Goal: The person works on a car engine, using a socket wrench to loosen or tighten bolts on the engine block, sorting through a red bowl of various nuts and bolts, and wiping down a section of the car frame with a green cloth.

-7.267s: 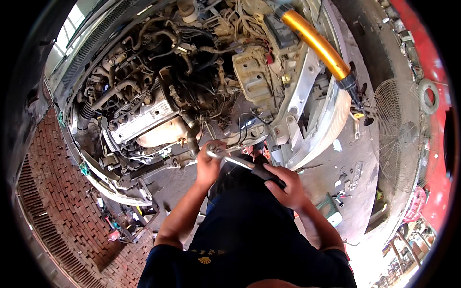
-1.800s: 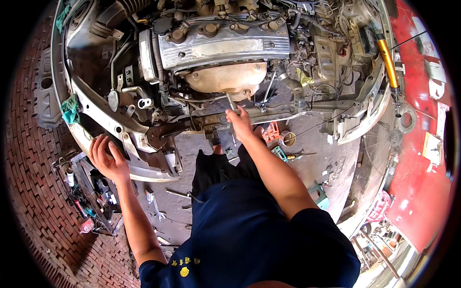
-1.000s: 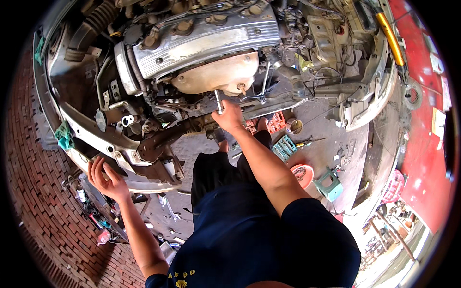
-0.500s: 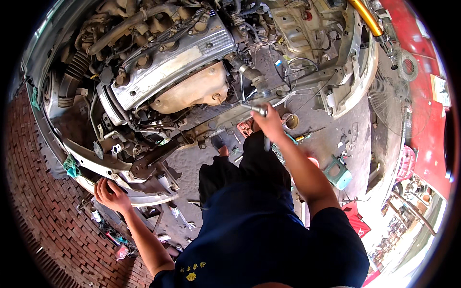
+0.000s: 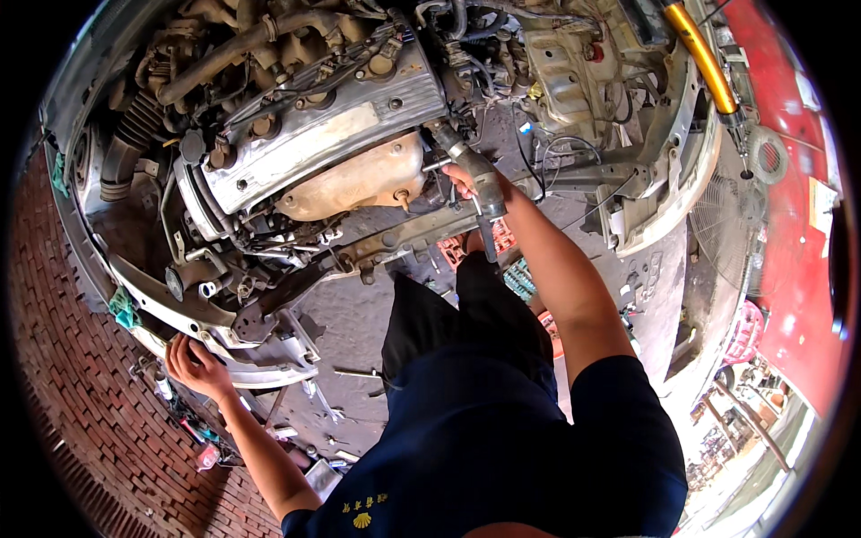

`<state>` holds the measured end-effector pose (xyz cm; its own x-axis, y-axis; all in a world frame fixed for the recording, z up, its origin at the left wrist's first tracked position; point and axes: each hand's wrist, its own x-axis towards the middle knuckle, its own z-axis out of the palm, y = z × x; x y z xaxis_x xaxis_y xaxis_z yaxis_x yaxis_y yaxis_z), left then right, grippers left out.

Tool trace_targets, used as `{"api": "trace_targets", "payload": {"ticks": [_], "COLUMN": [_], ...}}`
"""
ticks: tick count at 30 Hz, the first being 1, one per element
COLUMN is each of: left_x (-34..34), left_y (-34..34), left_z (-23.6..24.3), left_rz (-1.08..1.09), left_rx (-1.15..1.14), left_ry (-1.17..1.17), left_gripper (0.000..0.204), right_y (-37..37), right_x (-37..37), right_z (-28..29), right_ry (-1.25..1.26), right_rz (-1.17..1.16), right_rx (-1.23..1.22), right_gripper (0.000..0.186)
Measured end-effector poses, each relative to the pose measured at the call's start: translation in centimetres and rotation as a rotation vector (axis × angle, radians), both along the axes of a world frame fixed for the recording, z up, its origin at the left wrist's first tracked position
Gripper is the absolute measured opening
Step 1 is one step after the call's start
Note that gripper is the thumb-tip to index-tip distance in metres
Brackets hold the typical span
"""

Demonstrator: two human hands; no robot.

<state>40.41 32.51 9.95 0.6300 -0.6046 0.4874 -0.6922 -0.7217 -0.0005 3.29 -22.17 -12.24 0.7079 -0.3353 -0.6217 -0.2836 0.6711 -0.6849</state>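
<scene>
My right hand (image 5: 462,181) is closed around a socket wrench, reaching in beside a thick radiator hose (image 5: 485,184) that partly covers the fingers. The wrench's shiny metal shaft (image 5: 437,165) points left toward the engine's tan heat shield (image 5: 359,179); a dark handle-like part hangs below the hose. What the shaft tip touches is not clear. My left hand (image 5: 199,368) rests at the outer edge of the car's pale front bumper (image 5: 269,369), fingers bent and apart, holding nothing. Above the heat shield lies the silver valve cover (image 5: 323,134).
A front crossmember (image 5: 404,229) runs between my body and the engine. Red and teal tool trays (image 5: 518,279) lie on the floor by my legs. At right are a gold strut-like bar (image 5: 704,58), a fan guard (image 5: 717,215) and a red panel (image 5: 794,296).
My right hand has moved forward and left with the wrench, from in front of the crossmember to behind the hose. My left hand stays at the bumper, shifted slightly in view.
</scene>
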Motion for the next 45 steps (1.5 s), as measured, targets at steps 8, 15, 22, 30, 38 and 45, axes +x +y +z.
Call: {"api": "trace_targets", "payload": {"ticks": [8, 15, 22, 30, 38, 45], "left_x": [0.0, 0.2, 0.2, 0.3, 0.5, 0.1], "left_y": [-0.2, 0.7, 0.1, -0.3, -0.2, 0.7], "left_z": [0.0, -0.1, 0.1, 0.1, 0.2, 0.1], "left_rz": [0.035, 0.061, 0.063, 0.063, 0.037, 0.082], "left_rx": [0.005, 0.032, 0.046, 0.05, 0.07, 0.077], "left_ry": [0.014, 0.01, 0.012, 0.03, -0.012, 0.015], "left_gripper": [0.026, 0.028, 0.029, 0.029, 0.027, 0.03], "right_y": [-1.9, -1.6, -0.5, 2.2, 8.1, 9.9], "right_x": [-0.1, 1.7, 0.1, -0.6, 0.1, -1.8], "right_z": [-0.5, 2.9, -5.8, -1.8, -3.8, 5.5], "right_ry": [0.231, 0.287, -0.034, 0.293, 0.574, 0.016], "right_rz": [0.172, 0.252, -0.022, 0.112, 0.047, -0.473], "right_rx": [-0.226, -0.469, -0.52, -0.86, -0.777, 0.021], "right_gripper": [0.039, 0.047, 0.042, 0.052, 0.067, 0.035]}}
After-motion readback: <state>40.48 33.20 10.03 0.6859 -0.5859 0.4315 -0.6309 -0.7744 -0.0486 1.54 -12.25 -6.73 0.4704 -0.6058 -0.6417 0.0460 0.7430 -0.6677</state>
